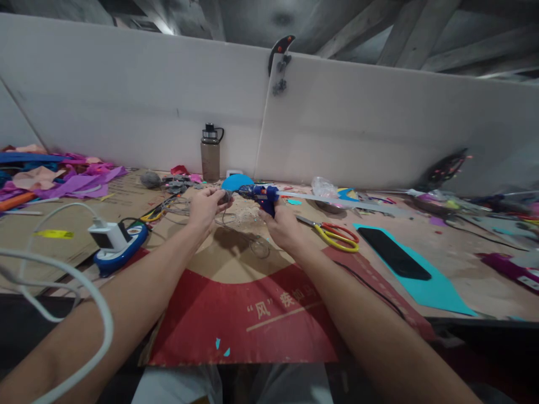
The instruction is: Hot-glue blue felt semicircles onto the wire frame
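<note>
My right hand (281, 221) is wrapped round the handle of a blue hot glue gun (266, 196), its nozzle pointing left. A long translucent glue stick (345, 202) sticks out of the gun's back end to the right. Pinched in the fingers of my left hand (206, 209) is a small dark grey piece (226, 197), close to the nozzle; whether they touch I cannot tell. Thin wire (259, 247) hangs in loops below my hands, over the red and tan cardboard sheet (248, 320).
Scissors (337, 235) with red and yellow handles lie to the right, beside a black phone (393, 252) on turquoise sheet. A blue power strip (122, 247) with a white charger and cables is at left. Behind stand a bottle (210, 154) and a white partition (147, 95).
</note>
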Action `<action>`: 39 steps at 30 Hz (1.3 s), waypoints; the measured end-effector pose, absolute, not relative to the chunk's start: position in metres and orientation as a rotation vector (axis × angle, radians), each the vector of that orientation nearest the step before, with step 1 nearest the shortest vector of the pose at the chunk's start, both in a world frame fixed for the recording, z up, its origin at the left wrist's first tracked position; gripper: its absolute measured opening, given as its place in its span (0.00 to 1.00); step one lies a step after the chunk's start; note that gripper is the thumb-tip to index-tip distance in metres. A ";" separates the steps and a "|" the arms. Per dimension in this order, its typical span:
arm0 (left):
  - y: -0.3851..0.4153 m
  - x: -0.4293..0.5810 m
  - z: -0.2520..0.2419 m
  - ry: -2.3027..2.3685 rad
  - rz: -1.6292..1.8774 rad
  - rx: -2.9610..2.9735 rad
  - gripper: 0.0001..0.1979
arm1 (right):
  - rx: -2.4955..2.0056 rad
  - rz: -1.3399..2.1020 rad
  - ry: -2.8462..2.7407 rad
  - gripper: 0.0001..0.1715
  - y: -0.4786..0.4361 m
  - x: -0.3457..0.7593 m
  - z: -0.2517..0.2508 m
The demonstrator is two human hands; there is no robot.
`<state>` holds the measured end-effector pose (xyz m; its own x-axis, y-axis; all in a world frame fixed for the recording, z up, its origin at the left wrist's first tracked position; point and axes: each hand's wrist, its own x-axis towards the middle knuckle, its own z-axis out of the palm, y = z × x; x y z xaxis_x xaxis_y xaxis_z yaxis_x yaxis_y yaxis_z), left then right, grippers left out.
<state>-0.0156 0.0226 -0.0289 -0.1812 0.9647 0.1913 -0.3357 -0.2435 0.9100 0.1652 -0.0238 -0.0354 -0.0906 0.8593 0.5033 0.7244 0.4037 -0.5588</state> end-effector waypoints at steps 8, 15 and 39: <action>0.021 -0.015 -0.029 0.906 1.614 1.007 0.04 | -1.357 0.814 -1.540 0.07 -0.005 0.164 -0.046; 0.021 -0.010 -0.036 1.066 1.684 1.358 0.05 | -1.628 0.706 -1.599 0.11 0.021 0.174 -0.055; 0.009 0.006 -0.031 0.890 1.648 1.260 0.05 | -0.991 0.882 -1.258 0.09 -0.005 0.127 -0.038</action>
<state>0.0064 0.0086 -0.0309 -0.1246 0.9244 0.3605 -0.2053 -0.3795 0.9021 0.1267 -0.0050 -0.0384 0.1138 0.9345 0.3372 0.0013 0.3393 -0.9407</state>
